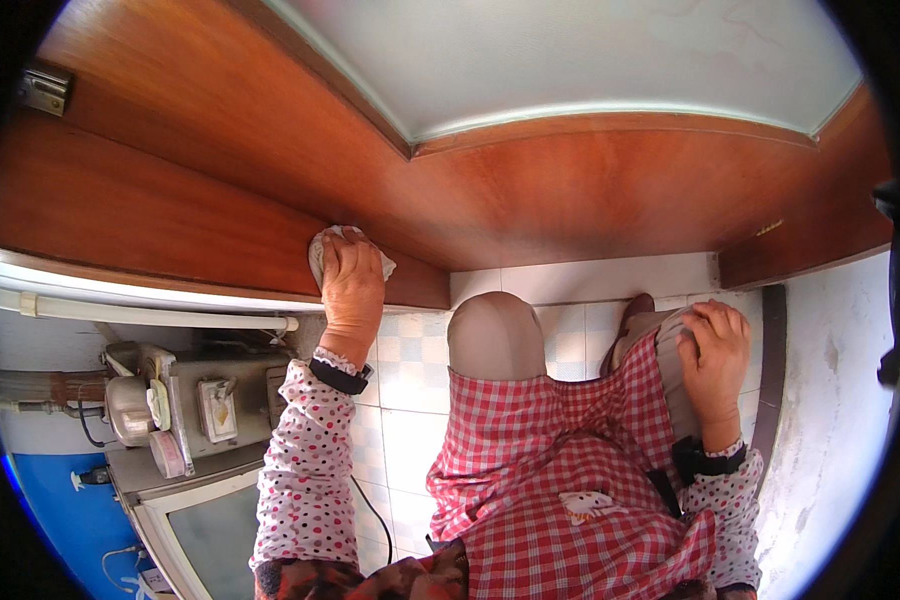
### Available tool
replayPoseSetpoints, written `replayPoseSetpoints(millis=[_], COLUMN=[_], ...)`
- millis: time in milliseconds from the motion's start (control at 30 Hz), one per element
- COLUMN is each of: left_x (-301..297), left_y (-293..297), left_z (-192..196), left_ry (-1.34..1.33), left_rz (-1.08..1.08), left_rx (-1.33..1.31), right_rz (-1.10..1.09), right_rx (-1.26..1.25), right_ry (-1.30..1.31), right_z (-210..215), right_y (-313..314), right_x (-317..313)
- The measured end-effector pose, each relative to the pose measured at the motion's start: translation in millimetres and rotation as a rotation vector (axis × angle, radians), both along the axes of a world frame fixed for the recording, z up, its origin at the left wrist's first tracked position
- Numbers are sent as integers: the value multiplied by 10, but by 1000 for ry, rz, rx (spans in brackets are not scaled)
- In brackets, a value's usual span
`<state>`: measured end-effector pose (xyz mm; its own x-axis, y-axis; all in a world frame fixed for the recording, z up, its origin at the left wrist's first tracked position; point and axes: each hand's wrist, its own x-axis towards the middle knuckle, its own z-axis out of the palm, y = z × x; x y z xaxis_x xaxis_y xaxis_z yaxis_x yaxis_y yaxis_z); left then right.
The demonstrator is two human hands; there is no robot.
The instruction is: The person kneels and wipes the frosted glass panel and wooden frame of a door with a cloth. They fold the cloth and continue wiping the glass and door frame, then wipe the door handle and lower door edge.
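My left hand [352,292] presses a crumpled whitish cloth [317,258] flat against the lower part of a reddish-brown wooden door [200,222]. Its fingers lie over the cloth, whose edges stick out on both sides. The door has a pale frosted glass panel [610,60] set in its upper part. My right hand [714,352] rests on my bent knee with the fingers a little apart and nothing in them. A red checked apron [570,440] covers my lap.
A metal latch [46,88] sits on the door's left edge. At the left are a white pipe [150,314], a shelf [245,395] with small dishes, and a glass-fronted cabinet [215,530]. Pale floor tiles [410,440] lie below; a white wall [830,400] stands at the right.
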<state>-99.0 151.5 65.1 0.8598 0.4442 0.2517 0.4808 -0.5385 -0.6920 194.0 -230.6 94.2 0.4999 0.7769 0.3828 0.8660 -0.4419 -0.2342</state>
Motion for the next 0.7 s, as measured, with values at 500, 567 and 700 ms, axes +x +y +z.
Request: replayPoseSetpoints(millis=[500, 567, 700], left_x=[11, 31, 61], left_y=[50, 54, 35], left_z=[-1164, -1308, -1601], left_ry=[26, 41, 51], left_rz=[-41, -55, -51], left_rx=[-276, -284, -335], right_rz=[-16, -14, -19], right_rx=[-117, -124, -149], right_ry=[3, 8, 18], right_z=[109, 118, 123], right_y=[122, 148, 178], right_x=[-52, -59, -63])
